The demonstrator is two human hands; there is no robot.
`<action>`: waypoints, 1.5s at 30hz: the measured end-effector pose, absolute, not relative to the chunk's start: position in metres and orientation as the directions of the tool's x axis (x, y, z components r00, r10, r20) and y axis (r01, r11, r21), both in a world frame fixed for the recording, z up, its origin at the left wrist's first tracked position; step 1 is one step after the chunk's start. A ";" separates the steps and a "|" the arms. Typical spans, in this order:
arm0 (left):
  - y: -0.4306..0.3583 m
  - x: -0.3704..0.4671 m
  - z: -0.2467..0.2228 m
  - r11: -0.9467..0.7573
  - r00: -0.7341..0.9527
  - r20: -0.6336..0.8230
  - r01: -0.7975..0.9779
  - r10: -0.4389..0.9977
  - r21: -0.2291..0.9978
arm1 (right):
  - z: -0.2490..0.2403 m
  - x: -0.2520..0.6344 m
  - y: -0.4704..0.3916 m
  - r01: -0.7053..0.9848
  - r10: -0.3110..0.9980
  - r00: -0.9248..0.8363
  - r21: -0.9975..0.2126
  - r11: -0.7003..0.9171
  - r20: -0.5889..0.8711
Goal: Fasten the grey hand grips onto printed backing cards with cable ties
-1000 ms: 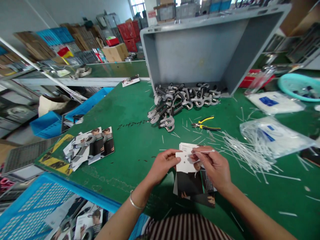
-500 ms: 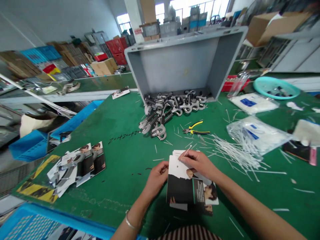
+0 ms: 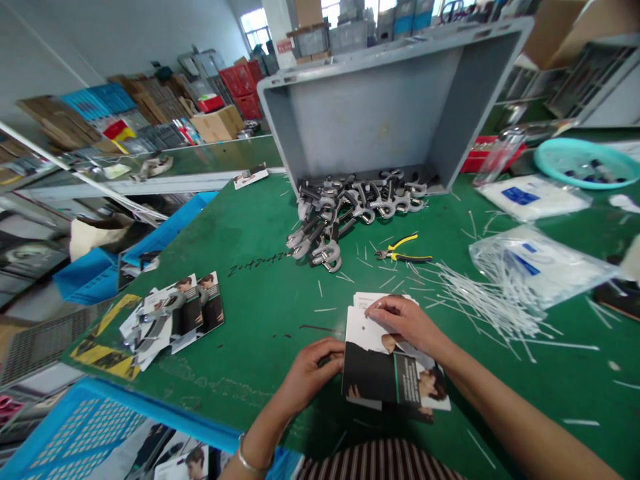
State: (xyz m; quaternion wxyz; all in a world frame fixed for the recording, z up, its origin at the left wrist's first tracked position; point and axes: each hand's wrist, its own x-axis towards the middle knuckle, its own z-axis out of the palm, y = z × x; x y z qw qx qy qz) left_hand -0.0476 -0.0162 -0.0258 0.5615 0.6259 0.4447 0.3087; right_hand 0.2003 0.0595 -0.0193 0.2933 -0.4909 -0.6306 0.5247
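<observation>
A small stack of printed cards (image 3: 370, 370), black and white with a picture of a person, lies in front of me. A round hole shows near the top left of the upper card. My left hand (image 3: 315, 368) grips the stack's left edge, its fingertips partly hidden by the cards. Over the top of the stack, my right hand (image 3: 406, 325) is closed in a pinch near the hole. A thin white cable tie seems to be between its fingers, mostly hidden.
Grey-and-black handled tools (image 3: 345, 213) spill from a tipped grey crate (image 3: 370, 120). Yellow-handled cutters (image 3: 406, 252), loose white cable ties (image 3: 493, 303) and plastic bags (image 3: 540, 260) lie right. More cards with tools (image 3: 173, 317) lie left. A blue basket (image 3: 75, 427) stands front left.
The view has shifted, so the table's things appear further right. My left hand has slid slightly down along the cards' edge. The cable tie in my right hand shows less than before.
</observation>
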 end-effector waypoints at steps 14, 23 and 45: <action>0.006 -0.006 -0.054 -0.225 0.184 0.170 0.339 0.968 0.913 | -0.020 0.203 0.061 0.266 0.880 -0.407 -0.953 -0.144 -0.247; 0.004 -0.005 -0.046 -0.131 0.236 0.092 0.155 0.967 0.979 | -0.020 0.204 0.046 0.236 0.836 -0.549 -0.962 0.138 -0.015; 0.050 0.005 -0.034 0.034 0.155 -0.044 0.066 0.987 0.997 | -0.014 0.200 0.103 0.169 0.904 -0.426 -0.985 0.034 -0.042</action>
